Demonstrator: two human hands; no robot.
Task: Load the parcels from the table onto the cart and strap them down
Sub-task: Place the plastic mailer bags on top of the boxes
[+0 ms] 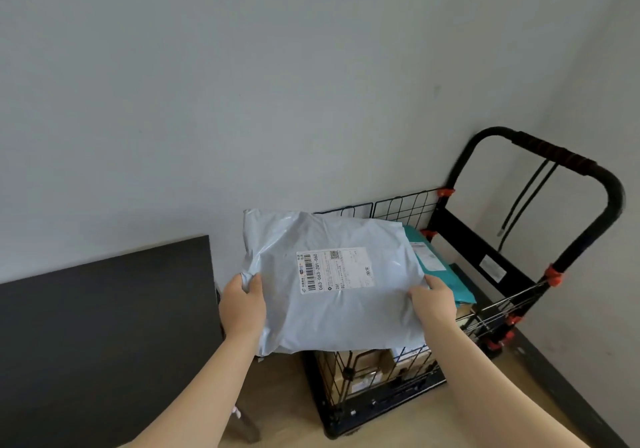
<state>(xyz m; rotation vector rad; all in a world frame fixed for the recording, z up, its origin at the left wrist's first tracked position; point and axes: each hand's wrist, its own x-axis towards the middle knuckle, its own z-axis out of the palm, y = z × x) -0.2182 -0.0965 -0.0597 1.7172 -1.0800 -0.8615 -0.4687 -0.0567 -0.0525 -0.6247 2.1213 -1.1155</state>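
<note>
The left hand (242, 304) and right hand (434, 300) each clamp their fingers (257, 283) on a near corner of the grey parcel (332, 319). They hold it flat over the cart (401, 205), right of the dark surface (104, 326), seemingly to lay it atop the teal parcel (446, 281) and boxes (367, 361) inside.

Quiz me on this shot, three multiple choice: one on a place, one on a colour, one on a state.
1. Where is the grey mailer? A on the table B held over the cart C on the floor
2. Colour of the parcel peeking out beside it? A teal B yellow C pink
3. The cords on the handle? A strapped over parcels B hanging loose C coiled up
Answers: B, it is held up above the cart's wire walls; A, teal shows at the mailer's right edge; B, their ends dangle free.
</note>
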